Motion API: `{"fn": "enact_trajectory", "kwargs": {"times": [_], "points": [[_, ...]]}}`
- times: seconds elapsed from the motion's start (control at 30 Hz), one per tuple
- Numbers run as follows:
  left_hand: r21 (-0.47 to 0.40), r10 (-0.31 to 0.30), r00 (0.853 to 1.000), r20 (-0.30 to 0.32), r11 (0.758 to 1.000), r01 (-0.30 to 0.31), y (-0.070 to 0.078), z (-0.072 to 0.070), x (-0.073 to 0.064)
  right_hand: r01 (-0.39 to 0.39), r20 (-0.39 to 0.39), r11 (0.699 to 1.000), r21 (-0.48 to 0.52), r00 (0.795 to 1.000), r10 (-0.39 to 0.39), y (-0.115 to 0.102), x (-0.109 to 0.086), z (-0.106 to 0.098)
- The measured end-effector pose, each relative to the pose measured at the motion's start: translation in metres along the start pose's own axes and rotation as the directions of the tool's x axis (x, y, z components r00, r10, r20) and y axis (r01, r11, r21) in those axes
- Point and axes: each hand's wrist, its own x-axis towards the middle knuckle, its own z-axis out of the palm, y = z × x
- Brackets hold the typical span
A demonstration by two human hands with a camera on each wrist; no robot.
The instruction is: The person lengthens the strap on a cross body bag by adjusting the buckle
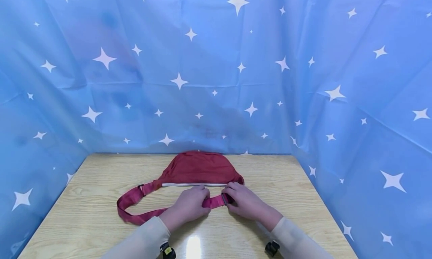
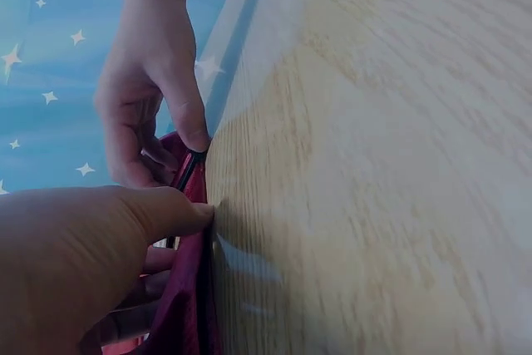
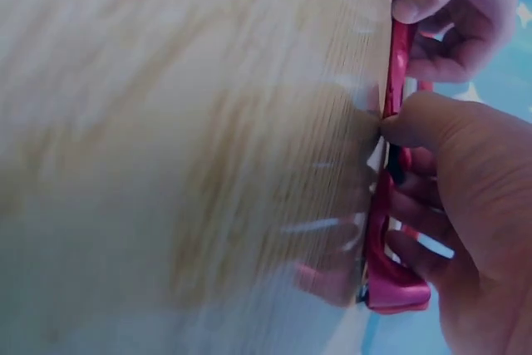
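A dark red waist bag (image 1: 202, 169) lies on the table, its body at the back and a pale zip line along its lower edge. Its pinkish-red strap (image 1: 126, 202) loops out to the left and runs back along the front. My left hand (image 1: 190, 202) pinches the strap between thumb and fingers. Just to the right, my right hand (image 1: 246, 202) grips the strap at a black buckle (image 1: 224, 199). In the right wrist view, a fold of strap (image 3: 399, 284) bends below the right fingers. Another black slider (image 1: 140, 190) sits on the strap's left part.
The wooden table (image 1: 84, 221) has a glossy top that reflects light near the front. A blue curtain with white stars (image 1: 216, 71) hangs behind it and at both sides. The bag's back edge lies close to the rear curtain.
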Motion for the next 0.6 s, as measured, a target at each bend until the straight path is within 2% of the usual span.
{"fn": "enact_trajectory", "kwargs": {"times": [0.13,0.37,0.6], "points": [[0.022,0.008,1.000,-0.007,1.000,-0.008,0.0002,0.0012,0.0007,-0.008,-0.009,1.000,0.014,1.000,0.008,0.0011,-0.0003,0.0003],[0.011,-0.010,1.000,-0.004,1.000,0.010,-0.0004,0.0037,0.0022,-0.020,-0.033,0.999,0.040,0.999,0.021,0.0019,-0.0011,-0.0024],[0.039,0.015,0.999,-0.034,0.999,-0.014,-0.0001,0.0041,0.0039,-0.037,-0.041,0.995,0.096,0.998,0.041,0.0028,-0.0021,-0.0077]]}}
